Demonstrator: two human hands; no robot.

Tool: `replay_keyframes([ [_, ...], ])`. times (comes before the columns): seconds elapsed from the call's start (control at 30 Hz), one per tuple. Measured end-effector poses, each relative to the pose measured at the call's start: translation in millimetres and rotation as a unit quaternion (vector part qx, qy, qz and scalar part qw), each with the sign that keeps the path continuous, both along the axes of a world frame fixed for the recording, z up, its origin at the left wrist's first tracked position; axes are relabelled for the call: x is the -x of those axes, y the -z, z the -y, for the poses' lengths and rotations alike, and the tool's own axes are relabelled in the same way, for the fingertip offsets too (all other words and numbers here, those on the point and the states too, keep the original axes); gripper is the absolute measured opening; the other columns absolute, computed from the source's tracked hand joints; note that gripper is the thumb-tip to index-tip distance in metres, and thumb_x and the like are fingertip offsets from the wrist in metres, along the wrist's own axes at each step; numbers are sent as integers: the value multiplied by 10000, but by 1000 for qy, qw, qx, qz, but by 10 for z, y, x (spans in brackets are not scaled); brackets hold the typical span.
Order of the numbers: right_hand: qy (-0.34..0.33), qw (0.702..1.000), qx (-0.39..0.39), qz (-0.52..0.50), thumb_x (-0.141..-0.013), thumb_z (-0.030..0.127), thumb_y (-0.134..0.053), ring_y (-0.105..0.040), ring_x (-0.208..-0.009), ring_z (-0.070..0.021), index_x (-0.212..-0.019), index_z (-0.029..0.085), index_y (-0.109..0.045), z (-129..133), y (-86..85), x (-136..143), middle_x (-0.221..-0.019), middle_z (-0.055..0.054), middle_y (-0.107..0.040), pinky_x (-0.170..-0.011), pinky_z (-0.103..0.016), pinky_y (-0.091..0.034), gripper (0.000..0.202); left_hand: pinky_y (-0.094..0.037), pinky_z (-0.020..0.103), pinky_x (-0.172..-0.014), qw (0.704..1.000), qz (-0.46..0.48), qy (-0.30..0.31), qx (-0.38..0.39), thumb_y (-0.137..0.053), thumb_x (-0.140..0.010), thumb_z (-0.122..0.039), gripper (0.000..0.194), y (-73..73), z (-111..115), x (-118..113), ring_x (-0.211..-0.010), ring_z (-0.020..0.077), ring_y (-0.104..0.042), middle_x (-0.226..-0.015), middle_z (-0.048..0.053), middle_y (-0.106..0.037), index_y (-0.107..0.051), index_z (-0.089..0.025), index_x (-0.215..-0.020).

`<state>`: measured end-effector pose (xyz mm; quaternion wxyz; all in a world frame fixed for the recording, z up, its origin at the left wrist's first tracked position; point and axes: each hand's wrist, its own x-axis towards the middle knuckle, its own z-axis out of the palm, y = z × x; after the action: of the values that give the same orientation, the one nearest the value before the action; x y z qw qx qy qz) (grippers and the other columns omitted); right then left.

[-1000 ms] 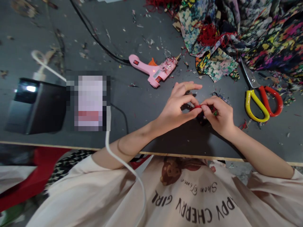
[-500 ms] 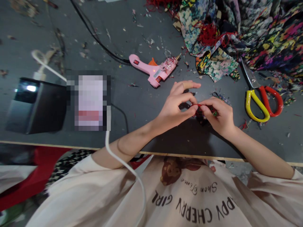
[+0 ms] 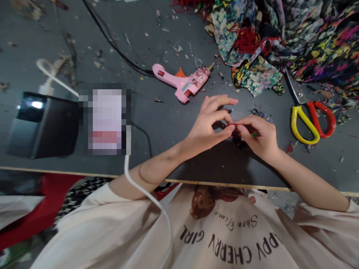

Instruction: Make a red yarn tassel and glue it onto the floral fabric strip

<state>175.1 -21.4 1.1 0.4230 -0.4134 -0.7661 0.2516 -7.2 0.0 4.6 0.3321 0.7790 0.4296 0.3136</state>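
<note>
- Head view, the only one: my left hand [image 3: 206, 121] is mid-frame, a bit right of centre; thumb and index closed in a pinch, the other fingers raised and spread.
- My right hand [image 3: 260, 136] is just to the right of it, thumb and index pinched too, remaining fingers curled in.
- Both pinches have hold of a thin red strip [image 3: 236, 124], right of centre in the frame; only a short bit shows between my fingertips, can't tell if thread or fabric.
- Dark bundle [image 3: 239, 142] sits just below the strip, partly behind my right hand; too hidden to make out.
- Pink glue gun [image 3: 182, 85], upper middle, lies on its side, nozzle toward upper right, threads stuck to its front; black cord [image 3: 112, 44] runs off the top edge.
- Scissors [image 3: 301, 98], right side, blades pointing up, one yellow handle, one red.
- Floral fabric [image 3: 316, 48] heaped in the upper right, with red threads [image 3: 246, 39] on it.
- Grey tabletop [image 3: 168, 127] littered with scraps.
- Black device [image 3: 54, 129] at left; pixelated object [image 3: 107, 112] just right of it, unreadable.
- White cable [image 3: 143, 189] crosses my left forearm, lower middle.
- My pale shirt [image 3: 241, 231], printed, fills the bottom.
</note>
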Motion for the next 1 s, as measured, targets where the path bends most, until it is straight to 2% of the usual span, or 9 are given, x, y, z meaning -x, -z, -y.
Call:
replay_keyframes([
  [0.13,1,998,61,-22,-846,156,-594,-574,-555,-83,-791,179,-654,-4,-24,3,-670,7,-667,-526,-198,-447,84,-239,535,-1193,1000,-5,8,-4,-582,-845,-393,199,15,-4,10,-1323,252,-448,-1317,8,-610,-601,-246,-712],
  [0.27,18,990,130,-56,-818,152,-591,-537,-519,-66,-734,175,-632,-9,-45,23,-639,23,-628,-497,-187,-419,96,-250,539,-1187,1000,2,21,-8,-577,-836,-354,161,24,-8,11,-1338,251,-432,-1329,16,-599,-602,-241,-724],
  [0.53,-8,957,257,-135,-806,206,-551,-466,-494,-60,-717,190,-564,-40,-48,39,-592,51,-510,-467,-187,-380,91,-211,511,-1211,998,-6,53,20,-511,-817,-262,78,13,-20,31,-1356,235,-399,-1368,27,-549,-550,-229,-758],
  [0.67,10,952,273,-140,-817,235,-556,-457,-483,-68,-729,193,-552,-50,-69,28,-572,52,-502,-460,-195,-361,97,-163,544,-1215,999,-5,24,35,-469,-838,-283,120,13,-32,30,-1345,246,-424,-1367,37,-542,-537,-225,-758],
  [0.77,29,954,268,-129,-820,245,-555,-451,-480,-71,-733,196,-553,-44,-77,31,-562,54,-496,-462,-203,-348,100,-137,551,-1221,1000,-2,-7,9,-516,-863,-450,217,43,-34,27,-1369,270,-408,-1429,57,-486,-568,-240,-865],
  [0.83,41,959,254,-115,-811,245,-553,-446,-488,-68,-726,194,-560,-37,-72,39,-574,53,-498,-480,-211,-354,100,-128,554,-1224,1000,-15,8,-4,-564,-844,-553,323,62,-31,32,-1408,283,-362,-1483,60,-431,-590,-252,-959],
  [0.9,46,966,236,-98,-798,235,-551,-441,-497,-65,-715,192,-568,-31,-62,47,-584,53,-499,-502,-218,-363,95,-122,553,-1225,999,-35,35,-11,-573,-861,-528,293,70,-26,40,-1441,275,-312,-1505,43,-409,-609,-254,-958],
  [1.0,47,970,223,-79,-788,211,-547,-434,-504,-63,-702,191,-568,-28,-54,49,-579,56,-490,-517,-220,-367,91,-112,562,-1224,998,-48,43,-28,-560,-881,-391,165,58,-22,45,-1445,262,-306,-1478,22,-448,-612,-237,-851],
])
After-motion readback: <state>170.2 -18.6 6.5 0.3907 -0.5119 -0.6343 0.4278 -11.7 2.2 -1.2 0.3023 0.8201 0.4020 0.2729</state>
